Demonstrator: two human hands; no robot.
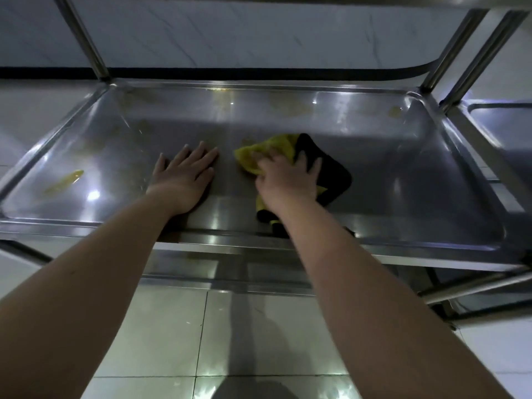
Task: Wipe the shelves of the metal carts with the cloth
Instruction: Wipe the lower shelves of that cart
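Left fingers: the fingers [201,152] lie straight and slightly spread, flat on the metal, holding nothing.
Left hand: the left hand [184,177] rests palm down near the front middle of the shelf, just beside the cloth but apart from it.
Right fingers: the fingers [316,168] are spread over the cloth and press it down; they are motion-blurred, and no curl round the fabric shows.
Right hand: the right hand [288,180] covers the cloth's middle.
Cloth: the crumpled yellow and black cloth [331,171] lies on the shelf under the right hand, its near end touching the front rim.
Shelf: the shiny rimmed stainless steel cart shelf [388,156] bears a yellowish smear [64,181] at front left and a faint brownish spot [394,110] at back right.
Surroundings: a lower steel shelf [184,269] shows beneath, a second steel cart [501,122] stands just beside on the right, and pale glossy floor tiles [161,335] lie below.
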